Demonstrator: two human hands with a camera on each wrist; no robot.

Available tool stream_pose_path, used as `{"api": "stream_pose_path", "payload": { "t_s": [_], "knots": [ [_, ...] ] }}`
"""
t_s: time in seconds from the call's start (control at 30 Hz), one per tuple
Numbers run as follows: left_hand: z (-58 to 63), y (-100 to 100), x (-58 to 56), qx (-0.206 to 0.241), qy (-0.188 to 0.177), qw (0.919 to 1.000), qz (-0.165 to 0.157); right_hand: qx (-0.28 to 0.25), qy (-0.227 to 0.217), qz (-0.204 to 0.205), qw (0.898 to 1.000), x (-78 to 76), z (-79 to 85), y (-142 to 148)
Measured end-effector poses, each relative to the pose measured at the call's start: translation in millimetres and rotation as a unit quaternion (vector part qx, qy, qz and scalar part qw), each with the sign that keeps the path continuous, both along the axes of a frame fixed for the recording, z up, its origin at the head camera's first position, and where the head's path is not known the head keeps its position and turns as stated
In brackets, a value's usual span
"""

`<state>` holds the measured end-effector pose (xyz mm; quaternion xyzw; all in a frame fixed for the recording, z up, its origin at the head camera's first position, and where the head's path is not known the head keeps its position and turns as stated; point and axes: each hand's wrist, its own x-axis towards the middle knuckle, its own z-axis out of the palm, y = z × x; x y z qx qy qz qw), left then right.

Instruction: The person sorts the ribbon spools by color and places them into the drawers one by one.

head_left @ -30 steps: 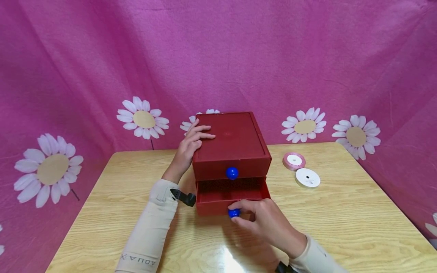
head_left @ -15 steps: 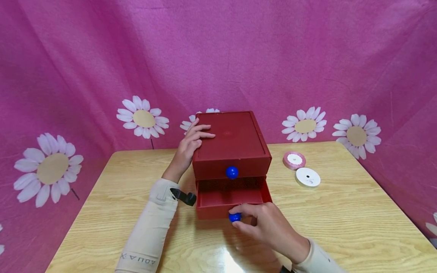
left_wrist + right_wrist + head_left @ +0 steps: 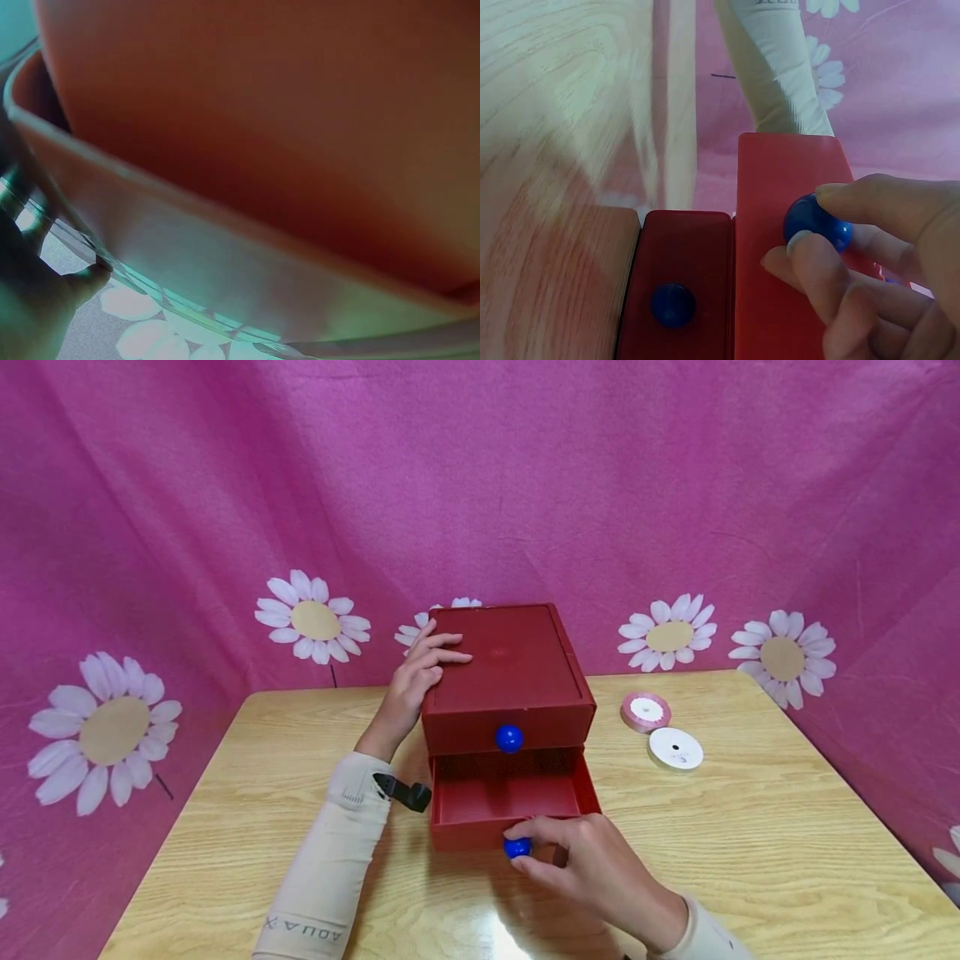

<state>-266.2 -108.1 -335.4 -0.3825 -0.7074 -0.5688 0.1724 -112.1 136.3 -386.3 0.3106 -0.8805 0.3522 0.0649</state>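
A red two-drawer box (image 3: 498,660) stands on the table. Its lower drawer (image 3: 465,837) is pulled out, and the visible part of the inside holds nothing. The upper drawer (image 3: 457,733) is closed, with a round blue knob (image 3: 509,739) on its front. My left hand (image 3: 414,681) rests on the box's left top edge, fingers spread over the top. My right hand (image 3: 581,858) pinches the lower drawer's blue knob (image 3: 517,847) between thumb and index finger. In the right wrist view, that blue knob (image 3: 810,217) sits between the fingertips. Red walls of the box fill most of the left wrist view.
To the right of the box lie a pink ribbon spool (image 3: 646,712) and a white spool (image 3: 676,749), side by side on the wooden table (image 3: 750,827). A pink cloth (image 3: 480,485) with large daisies hangs behind and around the table.
The lower drawer has slid farther out toward me, with my right hand pinching its knob throughout. My left hand stays in place on the box.
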Motion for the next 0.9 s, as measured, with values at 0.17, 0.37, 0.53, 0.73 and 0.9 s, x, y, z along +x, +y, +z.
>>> {"api": "stream_pose_path", "payload": {
  "t_s": [0.17,0.37,0.53,0.73,0.9],
  "knots": [
    [-0.2,0,0.0,0.001,0.008,1.0,0.001,-0.004,-0.002,0.002,1.0,3.5,0.0,1],
    [-0.4,1,-0.3,0.003,0.005,1.0,0.001,0.005,-0.008,0.003,1.0,9.5,0.7,2],
    [-0.7,1,-0.4,0.004,0.0,1.0,0.0,0.018,-0.019,0.001,1.0,13.6,0.8,3],
    [-0.3,1,-0.1,0.004,-0.001,1.0,-0.001,0.016,-0.044,-0.002,0.999,17.3,0.9,4],
    [0.3,1,0.4,0.004,0.004,1.0,-0.001,0.02,-0.048,0.003,0.999,20.4,1.7,4]
  ]
}}
